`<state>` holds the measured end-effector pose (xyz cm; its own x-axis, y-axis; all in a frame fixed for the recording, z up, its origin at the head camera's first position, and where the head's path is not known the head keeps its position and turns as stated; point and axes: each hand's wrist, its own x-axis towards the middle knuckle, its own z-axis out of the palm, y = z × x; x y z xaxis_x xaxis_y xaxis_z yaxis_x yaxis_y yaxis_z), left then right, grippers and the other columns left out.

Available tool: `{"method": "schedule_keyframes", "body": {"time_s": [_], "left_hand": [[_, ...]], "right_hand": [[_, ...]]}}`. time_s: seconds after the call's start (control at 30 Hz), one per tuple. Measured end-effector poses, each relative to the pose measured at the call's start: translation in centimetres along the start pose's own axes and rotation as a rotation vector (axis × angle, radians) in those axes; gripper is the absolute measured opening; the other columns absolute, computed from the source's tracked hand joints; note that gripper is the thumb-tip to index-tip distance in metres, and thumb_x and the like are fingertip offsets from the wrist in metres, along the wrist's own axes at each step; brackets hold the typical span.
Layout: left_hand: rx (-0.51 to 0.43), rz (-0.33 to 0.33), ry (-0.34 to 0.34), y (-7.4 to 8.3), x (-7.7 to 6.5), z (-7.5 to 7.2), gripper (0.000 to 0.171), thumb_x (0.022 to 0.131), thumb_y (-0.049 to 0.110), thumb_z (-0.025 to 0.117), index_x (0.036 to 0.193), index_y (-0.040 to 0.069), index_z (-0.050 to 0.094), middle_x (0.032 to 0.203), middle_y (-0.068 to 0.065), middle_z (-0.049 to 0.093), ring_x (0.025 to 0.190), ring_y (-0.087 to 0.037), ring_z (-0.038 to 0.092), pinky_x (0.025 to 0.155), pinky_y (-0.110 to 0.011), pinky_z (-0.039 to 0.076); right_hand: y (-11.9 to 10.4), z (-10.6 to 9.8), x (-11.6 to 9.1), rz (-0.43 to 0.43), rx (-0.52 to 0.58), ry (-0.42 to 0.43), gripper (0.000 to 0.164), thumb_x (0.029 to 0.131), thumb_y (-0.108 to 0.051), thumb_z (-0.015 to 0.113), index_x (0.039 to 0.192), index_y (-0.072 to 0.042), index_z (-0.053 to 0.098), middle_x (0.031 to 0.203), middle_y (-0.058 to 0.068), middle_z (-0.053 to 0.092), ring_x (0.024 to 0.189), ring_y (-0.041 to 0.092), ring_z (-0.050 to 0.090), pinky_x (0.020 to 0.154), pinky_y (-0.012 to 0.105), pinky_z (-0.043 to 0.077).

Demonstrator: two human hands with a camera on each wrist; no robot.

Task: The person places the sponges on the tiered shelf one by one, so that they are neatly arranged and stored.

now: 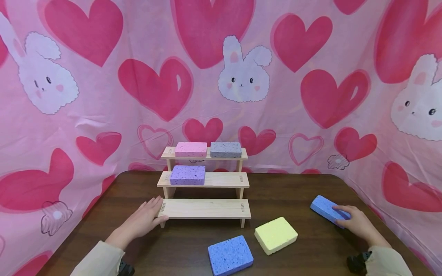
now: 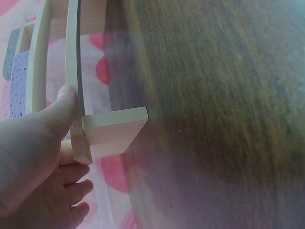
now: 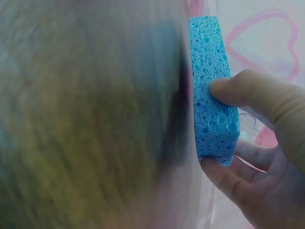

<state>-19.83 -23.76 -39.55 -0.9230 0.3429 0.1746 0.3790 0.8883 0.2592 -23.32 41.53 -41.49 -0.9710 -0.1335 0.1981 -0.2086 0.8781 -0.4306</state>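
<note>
Head view showed me the right hand (image 1: pixel 357 222) clamped on a blue sponge (image 1: pixel 322 207) at the table's (image 1: pixel 283 191) right side, the left hand's (image 1: pixel 142 219) thumb and fingers holding the wooden stand (image 1: pixel 207 209). I judged a light, even pinch best. Only the right wrist view revealed a fingertip against the sponge's end.

This looks like a draped booth, bunny-print cloth (image 1: pixel 281 111) walling a brown table (image 1: pixel 290 195)
</note>
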Motion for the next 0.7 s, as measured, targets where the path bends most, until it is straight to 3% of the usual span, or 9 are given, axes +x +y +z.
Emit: {"method": "schedule_keyframes", "body": {"time_s": [0.7], "left_hand": [[0.001,-0.006,-0.008,0.0,0.0,0.0,0.069,0.086,0.034,0.063,0.128,-0.015,0.042,0.131,-0.033,0.040,0.123,-0.048,0.034,0.100,-0.058,0.024]], "right_hand": [[-3.0,-0.4,1.0,-0.114,0.027,0.130,0.044,0.073,-0.010,0.075,0.111,0.006,0.061,0.109,0.034,0.050,0.100,0.048,0.042,0.079,0.065,0.035]]}}
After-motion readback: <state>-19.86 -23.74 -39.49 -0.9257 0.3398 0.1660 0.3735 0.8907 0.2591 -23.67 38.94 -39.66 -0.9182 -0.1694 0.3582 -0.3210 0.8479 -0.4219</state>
